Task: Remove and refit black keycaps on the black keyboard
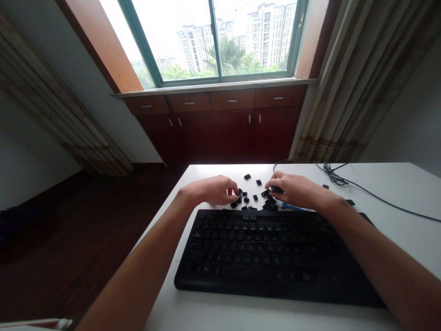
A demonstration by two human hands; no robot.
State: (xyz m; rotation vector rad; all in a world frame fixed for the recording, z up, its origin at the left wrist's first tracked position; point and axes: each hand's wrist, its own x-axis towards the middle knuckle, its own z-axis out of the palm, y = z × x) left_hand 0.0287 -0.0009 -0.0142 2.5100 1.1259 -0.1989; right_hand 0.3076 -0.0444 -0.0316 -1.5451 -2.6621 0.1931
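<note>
A black keyboard (255,250) lies along the near side of the white table, with some key positions looking bare. Beyond its back edge is a scatter of loose black keycaps (246,200). My left hand (220,189) is at the left of this scatter, thumb and index fingertips nearly together around a small keycap (239,196). On the right, my right hand (292,187) curls its fingers over a dark keycap (276,189), above a denser pile of keycaps (270,203). A blue-handled brush (291,207) lies partly under that hand.
A black cable (379,195) runs over the right of the white table (403,184), with a bundled coil (334,174) near the back. Single keycaps lie apart, one (247,176) toward the far edge. Red cabinets (230,133) stand below a window beyond the table.
</note>
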